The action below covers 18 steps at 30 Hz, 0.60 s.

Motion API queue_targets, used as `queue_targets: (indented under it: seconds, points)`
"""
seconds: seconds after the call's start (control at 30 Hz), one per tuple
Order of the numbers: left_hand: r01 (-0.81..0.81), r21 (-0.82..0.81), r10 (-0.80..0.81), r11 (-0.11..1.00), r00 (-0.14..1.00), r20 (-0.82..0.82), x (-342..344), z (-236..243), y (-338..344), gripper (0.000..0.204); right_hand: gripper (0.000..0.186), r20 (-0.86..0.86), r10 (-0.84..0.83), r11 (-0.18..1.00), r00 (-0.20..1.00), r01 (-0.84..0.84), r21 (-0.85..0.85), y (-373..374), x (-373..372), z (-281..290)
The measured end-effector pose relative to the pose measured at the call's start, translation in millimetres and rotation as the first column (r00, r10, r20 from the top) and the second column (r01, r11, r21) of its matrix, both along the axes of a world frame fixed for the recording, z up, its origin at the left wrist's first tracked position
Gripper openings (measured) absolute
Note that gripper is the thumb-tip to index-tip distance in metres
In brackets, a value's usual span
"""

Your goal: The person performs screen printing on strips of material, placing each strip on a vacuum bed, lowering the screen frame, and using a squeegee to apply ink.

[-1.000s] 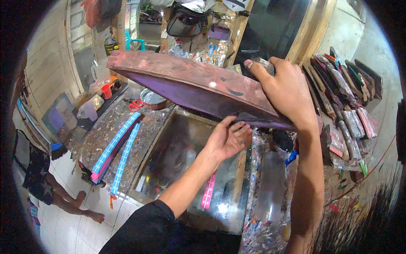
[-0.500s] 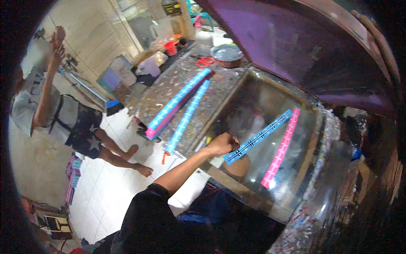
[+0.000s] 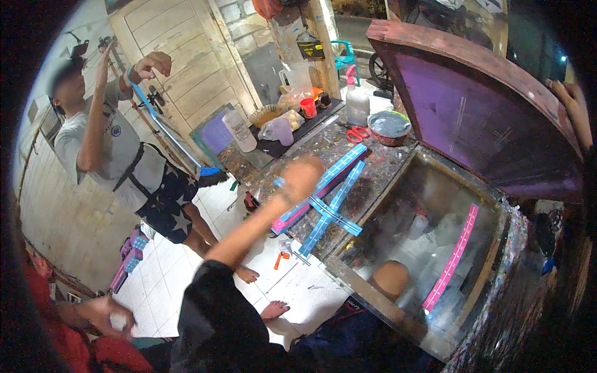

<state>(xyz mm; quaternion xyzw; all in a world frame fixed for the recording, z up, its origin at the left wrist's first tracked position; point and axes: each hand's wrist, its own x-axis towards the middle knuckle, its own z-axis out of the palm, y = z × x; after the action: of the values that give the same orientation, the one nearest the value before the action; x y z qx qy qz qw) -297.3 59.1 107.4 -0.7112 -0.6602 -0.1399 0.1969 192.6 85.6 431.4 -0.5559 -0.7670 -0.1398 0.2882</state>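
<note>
My left hand [image 3: 300, 179], blurred by motion, is closed on a blue printed strip [image 3: 339, 222] above the paint-spattered table, crossing other blue strips [image 3: 336, 205] that lie beside a pink one. At the far right edge my right hand [image 3: 569, 99] has its fingers wrapped over the rim of a raised wooden screen frame [image 3: 472, 59] with purple mesh [image 3: 435, 109]. Below the frame, a pink strip [image 3: 453, 255] lies on the glass surface [image 3: 404, 224] inside a wooden surround.
Red scissors [image 3: 357, 134], a paint bowl [image 3: 388, 127], bottles [image 3: 239, 129] and a red cup [image 3: 308, 107] stand at the back. A co-worker [image 3: 99, 137] stands left with both arms raised; another person in red [image 3: 74, 323] is at lower left, near a broom [image 3: 208, 174].
The frame has swung up to the right. My left hand left its underside, picked up a blue strip from over the glass and carried it left onto the other strips.
</note>
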Motion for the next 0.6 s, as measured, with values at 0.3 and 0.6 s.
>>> queue_targets:
  seconds: [0.3,0.6]
  points:
    - [0.967,0.099,-0.838,0.235,0.15,0.525,467.6,-123.1,-135.1,0.032,0.058,0.093,0.037,0.996,0.995,-0.045,0.082,15.1,39.0,-13.0]
    - [0.813,-0.496,-0.6,0.306,0.569,0.562,374.3,-84.4,-98.4,0.059,0.053,-0.093,-0.095,0.995,0.991,0.091,-0.045,9.3,43.8,-7.1]
